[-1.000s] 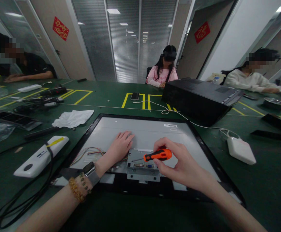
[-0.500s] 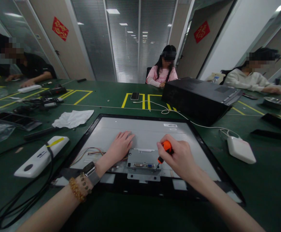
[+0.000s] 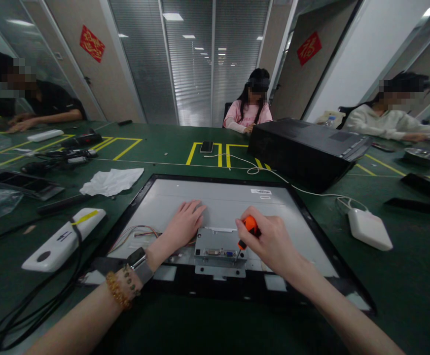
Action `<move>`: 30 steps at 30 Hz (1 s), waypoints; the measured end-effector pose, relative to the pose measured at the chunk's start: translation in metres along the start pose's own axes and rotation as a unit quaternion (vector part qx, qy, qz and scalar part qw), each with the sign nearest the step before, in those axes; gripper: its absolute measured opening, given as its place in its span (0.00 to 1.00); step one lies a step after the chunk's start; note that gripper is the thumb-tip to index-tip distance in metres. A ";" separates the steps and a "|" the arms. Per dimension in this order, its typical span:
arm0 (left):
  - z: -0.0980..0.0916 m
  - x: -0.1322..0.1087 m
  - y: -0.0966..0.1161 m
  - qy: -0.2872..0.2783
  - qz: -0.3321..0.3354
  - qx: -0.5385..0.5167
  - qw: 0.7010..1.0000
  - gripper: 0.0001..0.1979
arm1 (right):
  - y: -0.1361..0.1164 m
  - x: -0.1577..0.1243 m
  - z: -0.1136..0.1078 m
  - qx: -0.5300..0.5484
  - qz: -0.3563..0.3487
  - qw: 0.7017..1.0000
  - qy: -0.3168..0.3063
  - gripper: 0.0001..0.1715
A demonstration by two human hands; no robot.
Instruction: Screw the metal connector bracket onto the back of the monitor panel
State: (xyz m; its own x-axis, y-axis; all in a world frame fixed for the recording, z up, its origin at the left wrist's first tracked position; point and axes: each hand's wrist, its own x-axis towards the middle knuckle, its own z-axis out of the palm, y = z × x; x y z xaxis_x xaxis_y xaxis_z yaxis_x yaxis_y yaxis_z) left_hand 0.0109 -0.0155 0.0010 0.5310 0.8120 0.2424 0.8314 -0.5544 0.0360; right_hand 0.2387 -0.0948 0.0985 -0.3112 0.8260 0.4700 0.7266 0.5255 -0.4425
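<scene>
A monitor panel in a black frame lies flat on the green table, its grey back facing up. Near its front edge sits a metal bracket with video ports. In my right hand is a screwdriver with an orange and black handle, fingers wrapped round it. Its tip points down at the bracket's front right, by the blue port; whether it sits in a screw I cannot tell. My left hand lies flat on the panel, fingers stretched out, left of the bracket. Thin coloured wires run beside that wrist.
A white device and black cable lie on the left, crumpled tissue behind them. A large black case stands at back right. A white adapter with its cord lies right. Several people sit around the table.
My right hand and the screwdriver have shifted slightly left, and the driver's tip has moved a little left along the bracket. My left hand stays in place.
</scene>
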 end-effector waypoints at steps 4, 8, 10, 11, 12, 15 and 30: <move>0.000 0.000 0.000 -0.008 -0.002 0.000 1.000 0.18 | -0.005 0.001 -0.008 -0.009 0.007 0.999 -0.052 0.12; 0.000 0.001 0.000 -0.004 -0.005 -0.003 1.000 0.18 | -0.015 -0.001 -0.028 0.014 0.049 0.985 -0.167 0.05; 0.000 0.001 0.000 0.002 -0.006 -0.008 1.000 0.17 | -0.018 -0.003 -0.037 0.025 0.060 0.977 -0.204 0.04; 0.000 0.001 0.000 0.004 -0.005 -0.010 1.000 0.17 | -0.019 -0.004 -0.040 0.030 0.062 0.974 -0.215 0.03; 0.000 0.001 0.000 0.005 -0.004 -0.010 1.000 0.17 | -0.019 -0.005 -0.043 0.032 0.065 0.972 -0.223 0.02; 0.002 0.001 -0.001 0.005 0.001 -0.007 1.000 0.17 | -0.019 -0.008 -0.048 0.030 0.074 0.969 -0.234 0.03; 0.001 0.001 -0.001 0.006 0.003 -0.012 1.000 0.17 | -0.019 -0.007 -0.042 0.060 0.028 0.975 -0.212 0.06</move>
State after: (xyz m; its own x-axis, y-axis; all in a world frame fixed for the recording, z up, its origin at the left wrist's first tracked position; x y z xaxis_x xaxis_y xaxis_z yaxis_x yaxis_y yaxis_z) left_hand 0.0111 -0.0144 0.0007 0.5337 0.8067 0.2539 0.8242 -0.5633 0.0575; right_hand 0.2529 -0.1187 0.1358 -0.5166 0.8508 0.0963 0.6803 0.4761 -0.5573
